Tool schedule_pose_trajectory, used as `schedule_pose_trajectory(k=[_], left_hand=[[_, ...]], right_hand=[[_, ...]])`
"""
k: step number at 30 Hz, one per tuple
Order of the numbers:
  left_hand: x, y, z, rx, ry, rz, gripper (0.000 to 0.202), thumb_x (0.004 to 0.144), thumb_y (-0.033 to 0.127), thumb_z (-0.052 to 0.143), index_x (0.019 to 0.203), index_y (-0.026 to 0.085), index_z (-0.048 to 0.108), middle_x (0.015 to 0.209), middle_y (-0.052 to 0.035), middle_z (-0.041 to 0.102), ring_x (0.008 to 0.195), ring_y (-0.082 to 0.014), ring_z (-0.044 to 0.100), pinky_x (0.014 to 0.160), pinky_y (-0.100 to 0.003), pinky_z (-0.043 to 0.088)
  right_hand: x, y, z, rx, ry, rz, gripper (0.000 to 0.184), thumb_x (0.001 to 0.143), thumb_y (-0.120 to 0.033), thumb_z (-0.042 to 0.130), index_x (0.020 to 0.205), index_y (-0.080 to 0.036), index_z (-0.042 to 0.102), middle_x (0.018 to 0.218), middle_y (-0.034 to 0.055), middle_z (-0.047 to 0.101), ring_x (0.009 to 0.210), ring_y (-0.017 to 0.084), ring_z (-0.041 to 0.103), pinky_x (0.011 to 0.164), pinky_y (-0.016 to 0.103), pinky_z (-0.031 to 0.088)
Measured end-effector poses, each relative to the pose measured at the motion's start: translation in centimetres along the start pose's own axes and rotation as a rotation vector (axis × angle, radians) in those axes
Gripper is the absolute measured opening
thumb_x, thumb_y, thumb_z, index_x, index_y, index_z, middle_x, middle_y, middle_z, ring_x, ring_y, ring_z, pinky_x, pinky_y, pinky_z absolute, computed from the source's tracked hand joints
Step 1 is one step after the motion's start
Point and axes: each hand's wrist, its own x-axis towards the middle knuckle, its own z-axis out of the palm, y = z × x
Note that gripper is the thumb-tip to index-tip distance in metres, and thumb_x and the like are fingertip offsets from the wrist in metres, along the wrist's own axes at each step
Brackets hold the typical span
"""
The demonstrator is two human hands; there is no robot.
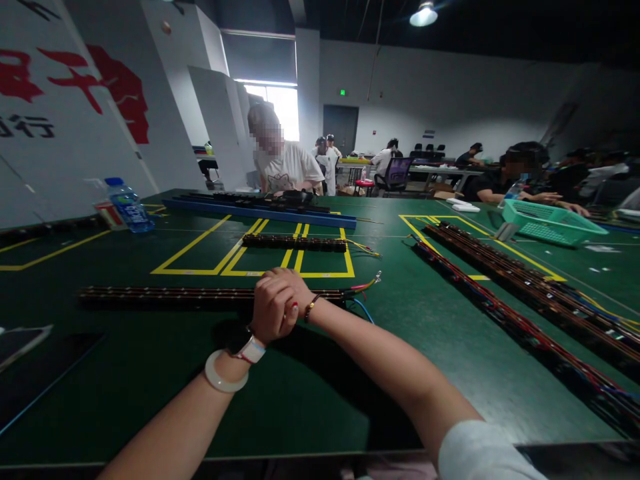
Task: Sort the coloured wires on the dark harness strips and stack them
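My left hand [271,310], with a watch [250,348] and a pale bangle [225,373] on that wrist, is closed over my right hand [296,285]. The two are clasped together above the table. A dark beaded bracelet [311,308] circles my right wrist, and the fingers of that hand are mostly hidden. Just behind the hands lies a long dark strip [165,295] with metal rods along it, its middle covered by them. Coloured wires [369,285] come out of its right end. I cannot tell whether the hands touch the strip.
A shorter wired strip [295,243] lies farther back on yellow-taped markings. Long wired strips [500,310] run along the right, near a green basket [555,221]. A blue channel [260,210] and a water bottle [129,205] are at the back. A person [287,163] sits opposite.
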Motion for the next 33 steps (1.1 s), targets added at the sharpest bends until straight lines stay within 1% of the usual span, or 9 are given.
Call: schedule_pose_trajectory(k=[4,8,11,14,18,21,23,29,33], left_hand=[[0.5,0.2,0.6,-0.011,-0.083,-0.095,0.036,0.084,0.025,0.051,0.118,0.02,0.043,0.11,-0.0114,0.053,0.109,-0.0237,0.049,0.092,-0.043,0.042],[0.9,-0.1,1.3,0.003,-0.418,-0.179,0.041,0.088,0.037,0.048,0.125,0.019,0.042,0.119,-0.0116,0.054,0.114,-0.0244,0.049,0.097,-0.043,0.04],[0.9,-0.8,1.6,0.032,-0.636,-0.141,0.05,0.086,0.049,0.048,0.124,0.018,0.048,0.12,-0.0111,0.058,0.111,-0.0268,0.052,0.099,-0.047,0.037],[0.6,-1.8,1.6,0.035,-0.737,-0.105,0.05,0.086,0.052,0.047,0.119,0.016,0.054,0.116,-0.0114,0.061,0.108,-0.0266,0.055,0.098,-0.046,0.038],[0.1,-3.1,1.7,-0.033,-0.831,-0.072,0.041,0.089,0.045,0.045,0.117,0.018,0.056,0.113,-0.0096,0.064,0.104,-0.0222,0.059,0.092,-0.04,0.044],[0.0,-3.7,1.7,-0.077,-0.865,-0.077,0.038,0.089,0.044,0.045,0.115,0.02,0.058,0.112,-0.0082,0.064,0.102,-0.0203,0.059,0.09,-0.037,0.045],[0.1,-4.0,1.5,-0.109,-0.882,-0.079,0.037,0.089,0.045,0.046,0.114,0.021,0.058,0.111,-0.0071,0.065,0.102,-0.0195,0.06,0.091,-0.036,0.044],[0.2,-5.5,-0.6,-0.075,-0.939,-0.214,0.058,0.076,0.062,0.054,0.121,0.025,0.054,0.111,-0.0067,0.065,0.1,-0.0244,0.061,0.088,-0.038,0.045],[0.5,-5.5,-1.0,-0.06,-0.884,-0.232,0.064,0.073,0.063,0.057,0.124,0.024,0.052,0.116,-0.0085,0.062,0.105,-0.0266,0.058,0.091,-0.041,0.043]], right_hand=[[-2.5,4.7,-4.4,-0.138,-0.019,-0.052,0.022,0.091,-0.024,0.046,0.108,-0.016,0.056,0.107,0.0091,0.062,0.099,0.022,0.057,0.09,0.036,0.038],[-7.2,9.3,-6.6,-0.335,-0.087,0.024,0.026,0.088,-0.031,0.054,0.105,-0.011,0.061,0.104,0.0154,0.064,0.109,0.029,0.052,0.1,0.044,0.029],[-9.9,11.6,-6.3,-0.389,-0.104,0.068,0.03,0.092,-0.034,0.048,0.101,-0.011,0.064,0.105,0.0183,0.064,0.119,0.033,0.045,0.104,0.048,0.021],[-11.6,12.9,-5.0,-0.329,-0.138,0.093,0.036,0.096,-0.035,0.038,0.105,-0.012,0.064,0.106,0.018,0.064,0.118,0.031,0.047,0.101,0.048,0.026],[-12.8,14.3,-2.3,-0.115,-0.19,0.165,0.043,0.098,-0.039,0.029,0.121,-0.014,0.056,0.114,0.0148,0.062,0.113,0.026,0.052,0.097,0.041,0.035],[-13.3,15.0,-0.8,0.059,-0.202,0.183,0.046,0.099,-0.04,0.025,0.13,-0.016,0.048,0.125,0.0127,0.056,0.116,0.022,0.051,0.098,0.036,0.035],[-13.7,14.7,-0.3,0.099,-0.189,0.206,0.047,0.099,-0.042,0.022,0.133,-0.018,0.045,0.13,0.0113,0.053,0.118,0.023,0.049,0.099,0.038,0.034],[-14.6,11.1,0.1,0.113,-0.163,0.242,0.047,0.098,-0.045,0.021,0.135,-0.024,0.041,0.134,0.0086,0.05,0.126,0.027,0.04,0.104,0.05,0.026],[-14.5,10.1,-0.3,0.178,-0.153,0.24,0.052,0.097,-0.046,0.023,0.138,-0.018,0.037,0.137,0.0124,0.046,0.127,0.029,0.039,0.105,0.05,0.026]])
